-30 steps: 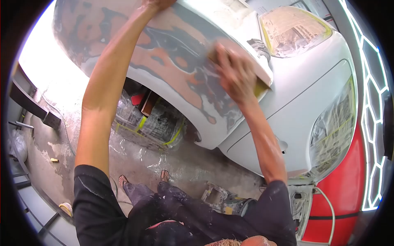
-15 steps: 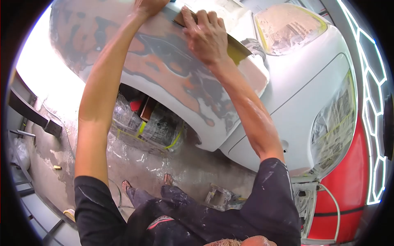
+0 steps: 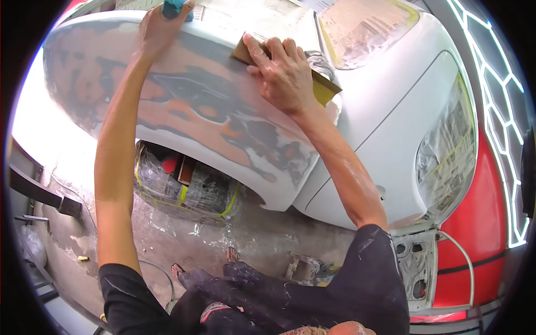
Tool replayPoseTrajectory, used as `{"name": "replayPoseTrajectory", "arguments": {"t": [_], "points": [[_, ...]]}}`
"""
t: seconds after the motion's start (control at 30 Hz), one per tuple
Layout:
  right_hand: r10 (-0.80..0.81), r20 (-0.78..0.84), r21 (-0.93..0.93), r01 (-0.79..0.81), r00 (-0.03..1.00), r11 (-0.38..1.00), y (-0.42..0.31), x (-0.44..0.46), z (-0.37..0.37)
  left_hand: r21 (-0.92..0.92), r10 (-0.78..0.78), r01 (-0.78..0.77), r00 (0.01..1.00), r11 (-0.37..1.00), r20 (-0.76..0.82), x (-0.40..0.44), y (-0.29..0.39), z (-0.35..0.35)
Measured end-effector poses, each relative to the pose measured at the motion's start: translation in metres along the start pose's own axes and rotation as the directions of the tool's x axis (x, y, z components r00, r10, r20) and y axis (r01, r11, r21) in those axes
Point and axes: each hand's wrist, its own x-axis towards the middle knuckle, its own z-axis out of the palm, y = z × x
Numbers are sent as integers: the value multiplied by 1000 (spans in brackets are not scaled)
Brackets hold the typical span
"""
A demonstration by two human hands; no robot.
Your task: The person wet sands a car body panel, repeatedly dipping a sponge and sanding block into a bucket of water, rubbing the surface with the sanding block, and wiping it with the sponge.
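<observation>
A long, yellowish-brown block (image 3: 326,89) is gripped from above by the right hand (image 3: 282,78), its fingers bent over the near edge. The block is held along the upper edge of the patchy grey fender (image 3: 195,89); its long axis is slanted, one end pointed up-left, the other down-right toward the white door (image 3: 374,156). A blue pad (image 3: 177,10) is grasped by the left hand (image 3: 159,32), partly closed, farther along that edge.

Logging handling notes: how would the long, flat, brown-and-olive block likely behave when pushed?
The block is probably stiff, since it looks straight beneath the right hand. Its flat shape suggests sliding rather than rolling. Held one-handed, it is likely light.
</observation>
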Motion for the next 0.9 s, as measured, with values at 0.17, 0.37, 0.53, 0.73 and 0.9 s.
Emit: {"name": "replayPoseTrajectory", "arguments": {"t": [0.17, 0.37, 0.53, 0.73, 0.9], "points": [[351, 104, -52, -347, 931, 936, 60, -137, -76, 223, 12, -25, 998, 975, 58, 7, -6, -6], [335, 39, -83, -332, 941, 940, 30, -92, -48, 208, 52, -47, 998, 977, -20, 6, -5, -10], [260, 190, 52, -275, 947, 960, 47, -95, -77, 51, 33, -31, 998, 998, -53, -5, 18, -2], [202, 255, 40, -219, 946, 975, 49, -80, -73, 9, 68, -68, 998, 998, -1, -3, 11, -1], [253, 276, 86, -285, 928, 955, 50, -112, -94, -79, 51, -54, 998, 995, -46, -2, 10, 4]]}}
